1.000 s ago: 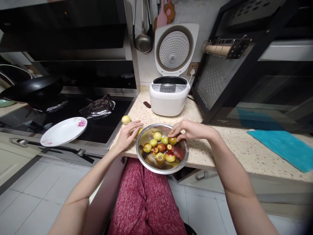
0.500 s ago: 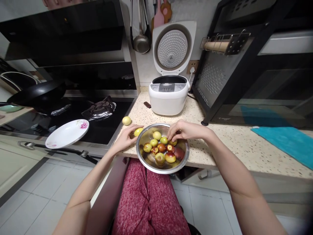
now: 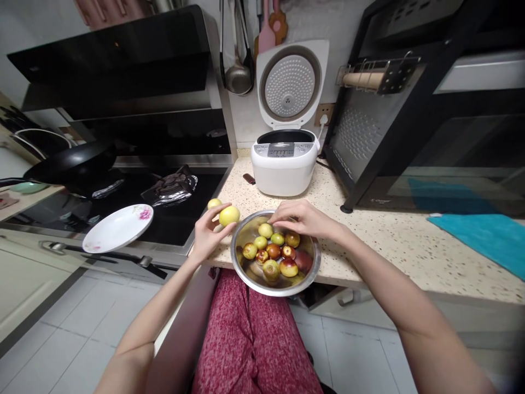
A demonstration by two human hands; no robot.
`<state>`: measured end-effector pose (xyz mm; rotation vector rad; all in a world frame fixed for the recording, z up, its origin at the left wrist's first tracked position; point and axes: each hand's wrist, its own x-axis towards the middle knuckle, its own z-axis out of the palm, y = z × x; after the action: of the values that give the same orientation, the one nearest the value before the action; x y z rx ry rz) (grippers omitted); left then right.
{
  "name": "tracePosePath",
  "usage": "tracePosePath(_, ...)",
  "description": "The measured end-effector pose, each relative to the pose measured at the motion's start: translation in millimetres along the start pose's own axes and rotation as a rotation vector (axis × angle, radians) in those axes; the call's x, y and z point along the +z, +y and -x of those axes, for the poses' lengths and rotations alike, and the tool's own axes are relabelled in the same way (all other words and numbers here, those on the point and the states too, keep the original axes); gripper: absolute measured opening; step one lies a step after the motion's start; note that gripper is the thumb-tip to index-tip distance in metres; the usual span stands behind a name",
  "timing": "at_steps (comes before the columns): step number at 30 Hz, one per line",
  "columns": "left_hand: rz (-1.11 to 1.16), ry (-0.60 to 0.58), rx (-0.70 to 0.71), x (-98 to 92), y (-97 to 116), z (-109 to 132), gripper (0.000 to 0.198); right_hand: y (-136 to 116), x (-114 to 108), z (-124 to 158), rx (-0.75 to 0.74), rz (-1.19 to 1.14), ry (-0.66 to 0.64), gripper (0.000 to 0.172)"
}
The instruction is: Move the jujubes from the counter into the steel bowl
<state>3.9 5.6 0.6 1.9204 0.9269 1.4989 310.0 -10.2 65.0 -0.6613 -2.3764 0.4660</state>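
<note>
My left hand (image 3: 211,230) is closed around a yellow-green jujube (image 3: 229,215), held between thumb and fingers beside the bowl's left rim. Just behind it, a second pale green jujube (image 3: 214,203) lies on the counter's edge. A stainless steel bowl (image 3: 275,291) sits at the counter's front edge, above my lap, with several green and red-brown jujubes inside. Over the bowl's back rim reaches my right hand (image 3: 298,218), fingers bent downward with a gap to the thumb. Its fingertips are close to a green jujube (image 3: 266,230); contact is unclear.
A white rice cooker (image 3: 284,172) stands behind the bowl, its lid raised. To the left, a floral plate (image 3: 117,230) overhangs the stove's front edge near a black wok (image 3: 76,164). A black oven (image 3: 451,153) and a teal cloth (image 3: 479,238) are at right.
My left hand has raised its jujube slightly and turned it into fuller view. My right hand has moved left from the bowl's back right toward the green jujube at the back.
</note>
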Motion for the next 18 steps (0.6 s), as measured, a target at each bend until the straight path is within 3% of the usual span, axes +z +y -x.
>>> tracePosePath(4, 0.016, -0.039, 0.128, 6.5, 26.4, 3.4, 0.049, -4.4, 6.9, -1.3, -0.08, 0.022, 0.07, 0.026)
tracePosePath(9, 0.015, -0.15, 0.212, 24.7, 55.0, 10.2, 0.052, -8.5, 15.6, -1.7, -0.161, -0.047, 0.084, 0.05)
tracePosePath(13, 0.01, -0.183, 0.234, 37.0, 60.7, 15.3, 0.052, -9.1, 19.0, -2.7, -0.217, -0.126, 0.065, 0.062)
tracePosePath(18, 0.012, -0.101, 0.229, 40.0, 57.7, 17.7, 0.054, -10.6, 22.5, -6.3, -0.231, -0.194, 0.075, 0.056)
